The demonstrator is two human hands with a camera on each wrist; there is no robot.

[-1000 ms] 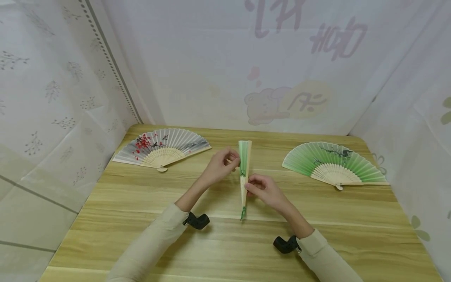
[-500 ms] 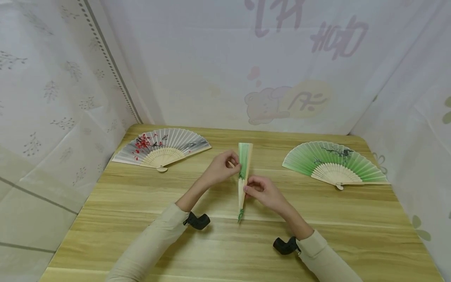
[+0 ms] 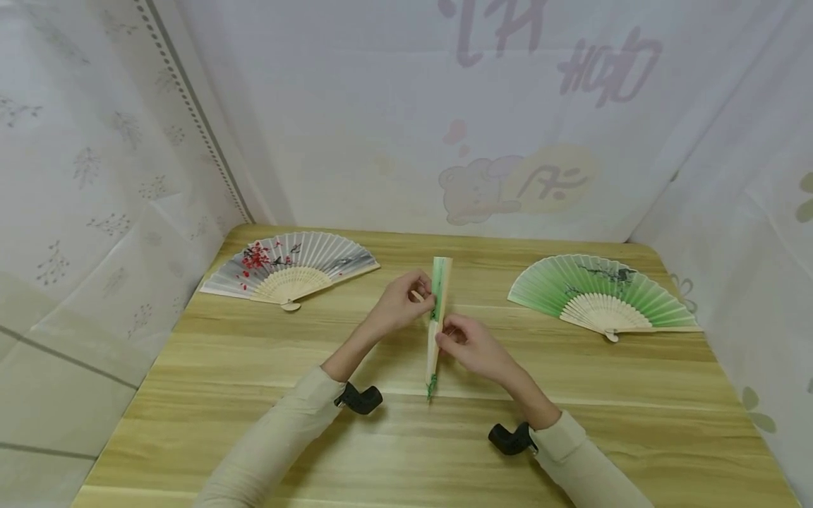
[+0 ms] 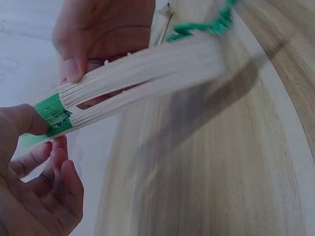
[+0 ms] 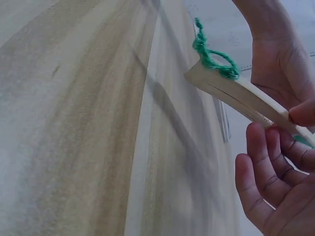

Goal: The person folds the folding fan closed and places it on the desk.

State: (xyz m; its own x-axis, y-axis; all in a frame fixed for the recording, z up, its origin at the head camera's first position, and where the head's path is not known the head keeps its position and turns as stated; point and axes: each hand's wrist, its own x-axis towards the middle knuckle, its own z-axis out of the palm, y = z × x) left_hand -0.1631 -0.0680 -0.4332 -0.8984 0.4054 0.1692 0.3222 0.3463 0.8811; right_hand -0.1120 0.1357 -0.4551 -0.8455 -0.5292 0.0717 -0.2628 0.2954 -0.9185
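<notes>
Between both hands is a nearly folded green hand fan (image 3: 438,303) with pale wooden ribs, its pivot end toward the person. A green cord (image 5: 216,61) hangs at that end. My left hand (image 3: 403,300) pinches the green cloth part from the left, thumb on top in the left wrist view. My right hand (image 3: 476,343) grips the wooden ribs lower down from the right. A narrow gap shows among the ribs (image 4: 142,73) in the left wrist view. The fan is held above the table, casting a shadow on the wood.
On the wooden table (image 3: 406,451), a spread grey fan with red blossoms (image 3: 292,268) lies at the back left. A spread green fan (image 3: 603,293) lies at the back right. Printed cloth (image 3: 356,127) hangs behind and on both sides.
The green fan widened slightly, then narrowed to a thinner bundle. Its pivot end with the cord has swung a little left and toward the person. Both hands keep their grip.
</notes>
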